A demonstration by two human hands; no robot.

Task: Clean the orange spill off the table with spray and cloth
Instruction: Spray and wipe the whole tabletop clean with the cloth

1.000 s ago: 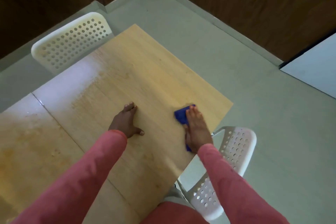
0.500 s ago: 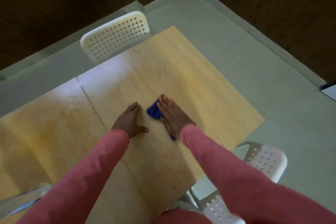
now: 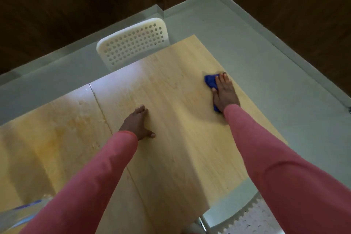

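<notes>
1. Head view, worktop [image 3: 190, 138]: pale wood, two panels meeting at a seam; white perforated chair [image 3: 133, 43] at the far edge, a second chair at the near right corner.
2. Head view, right hand [image 3: 225, 92]: laid flat on the blue cloth [image 3: 210, 80], fingers straight and close together, pressing it down near the far right edge of the worktop.
3. Head view, left hand [image 3: 137, 122]: flat on bare wood just right of the seam, fingers straight, thumb spread, holding nothing.
4. Head view, orange spill [image 3: 57, 135]: a yellow-orange stain with wet beading on the left panel, well apart from the cloth.
5. Head view, a clear object at the lower left corner, blurred; whether it is the spray bottle cannot be told.
6. Risk, judged: the cloth works far from the stain, so the orange residue may be left to dry; so close to the edge, a stroke could carry it off the worktop.
</notes>
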